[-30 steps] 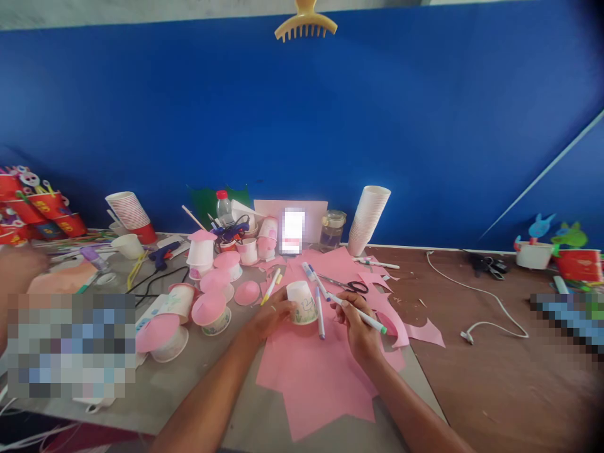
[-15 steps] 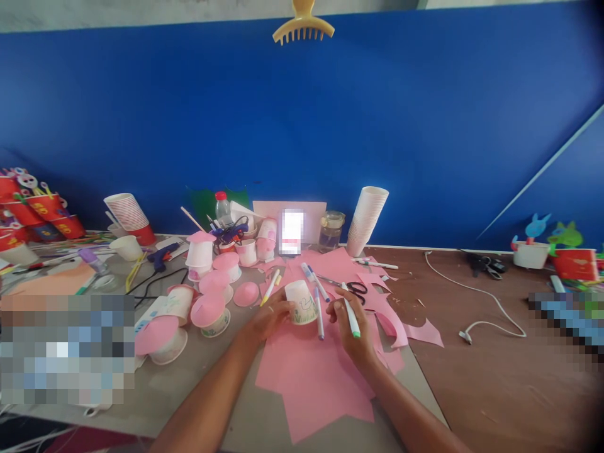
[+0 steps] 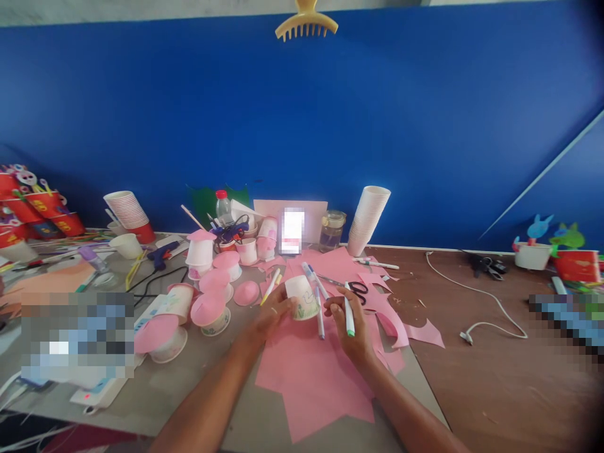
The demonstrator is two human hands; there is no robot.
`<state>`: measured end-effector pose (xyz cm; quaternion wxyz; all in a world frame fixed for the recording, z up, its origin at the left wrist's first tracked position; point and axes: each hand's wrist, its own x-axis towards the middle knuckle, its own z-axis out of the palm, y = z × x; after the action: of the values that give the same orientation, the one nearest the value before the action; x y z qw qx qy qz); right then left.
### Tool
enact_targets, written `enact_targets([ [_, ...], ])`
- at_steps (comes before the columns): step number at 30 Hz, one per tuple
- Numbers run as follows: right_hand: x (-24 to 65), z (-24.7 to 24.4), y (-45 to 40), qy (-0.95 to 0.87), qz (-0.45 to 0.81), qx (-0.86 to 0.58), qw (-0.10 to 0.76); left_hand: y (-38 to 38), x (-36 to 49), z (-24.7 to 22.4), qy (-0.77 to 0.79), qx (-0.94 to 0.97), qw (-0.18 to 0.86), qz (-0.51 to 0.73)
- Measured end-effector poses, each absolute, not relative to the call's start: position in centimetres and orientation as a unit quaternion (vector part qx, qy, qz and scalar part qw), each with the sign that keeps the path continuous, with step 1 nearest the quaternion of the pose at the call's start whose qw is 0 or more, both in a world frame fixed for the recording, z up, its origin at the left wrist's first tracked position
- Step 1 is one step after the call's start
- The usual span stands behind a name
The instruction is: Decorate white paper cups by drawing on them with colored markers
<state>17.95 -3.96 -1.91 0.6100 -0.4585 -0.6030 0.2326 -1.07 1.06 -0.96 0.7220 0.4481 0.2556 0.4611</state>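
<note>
My left hand [image 3: 275,313] grips a white paper cup [image 3: 298,290] by its left side. Green grass and a duck outline are drawn on the cup's wall, and it leans slightly. In my right hand [image 3: 352,327] is a white marker [image 3: 349,311] with a green end pointing down toward me. The fingers of that hand are close to the cup's right side. Under both hands lies pink paper [image 3: 321,384] in overlapping sheets. Blue-and-white markers [image 3: 319,318] rest on it just behind and beside the cup. Black-handled scissors [image 3: 358,292] lie past my right hand.
Cups with pink paper tops [image 3: 210,308] stand to the left, near a blue glue gun [image 3: 163,253] and a power strip [image 3: 101,393]. At the back are a tall cup stack [image 3: 369,220], a glass jar [image 3: 332,231] and a lit screen [image 3: 292,231]. A white cable [image 3: 495,302] lies right.
The cup has turned and tilted slightly in my left hand, showing more of the duck side at the right. My right hand has shifted a little, with the marker now more upright.
</note>
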Motion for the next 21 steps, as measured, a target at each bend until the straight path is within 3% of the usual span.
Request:
enact_targets([
  [21, 17.5, -0.8, -5.3, -0.714, 0.047, -0.381, 0.586, 1.4, -1.6, -1.6, 0.269, 0.415, 0.723, 0.483],
])
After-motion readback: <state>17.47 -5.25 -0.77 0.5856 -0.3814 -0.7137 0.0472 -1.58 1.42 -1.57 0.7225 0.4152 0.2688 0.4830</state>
